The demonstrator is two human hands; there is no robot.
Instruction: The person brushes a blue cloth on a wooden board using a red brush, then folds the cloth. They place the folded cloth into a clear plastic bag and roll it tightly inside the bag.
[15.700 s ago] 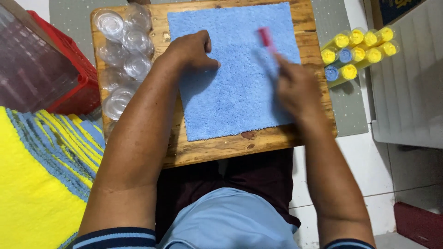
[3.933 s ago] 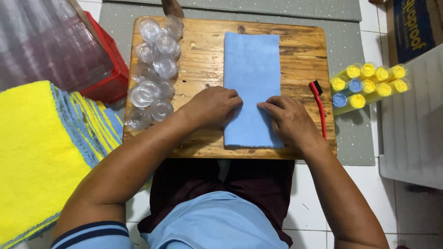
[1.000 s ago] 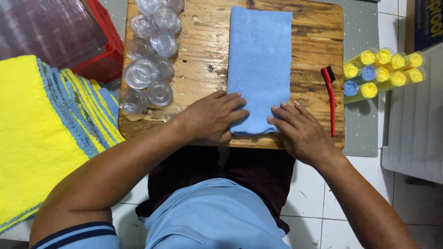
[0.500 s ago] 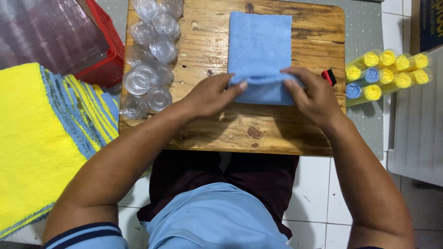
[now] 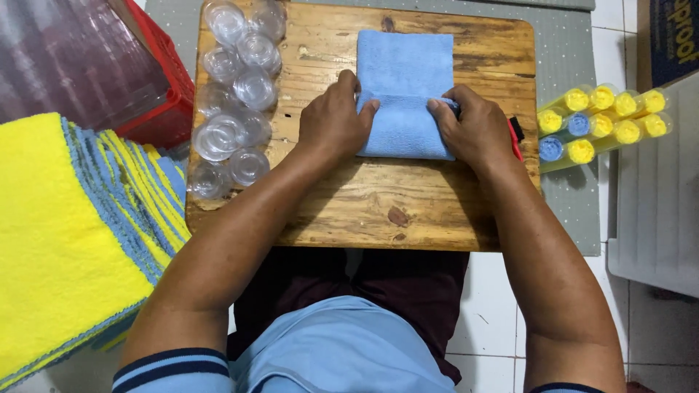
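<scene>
on the wooden tabletop (image 5: 364,211) the blue cloth (image 5: 405,80) now lies folded shorter than a moment ago, its near edge doubled over; left hand (image 5: 331,124) and right hand (image 5: 477,131) have moved up, fingers pressing flat on the fold.

both forearms angled inward — left hand (image 5: 331,124), right hand (image 5: 477,131) palms down, fingers curled

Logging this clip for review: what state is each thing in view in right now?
blue cloth: folded, lying on the wooden board
left hand: pressing the cloth's left edge
right hand: pressing the cloth's right edge
clear plastic tubes: lying loose on the board's left side
red-handled brush: mostly hidden beneath the right hand
capped bottles: lying bundled, caps on
yellow and blue cloths: stacked at left
</scene>
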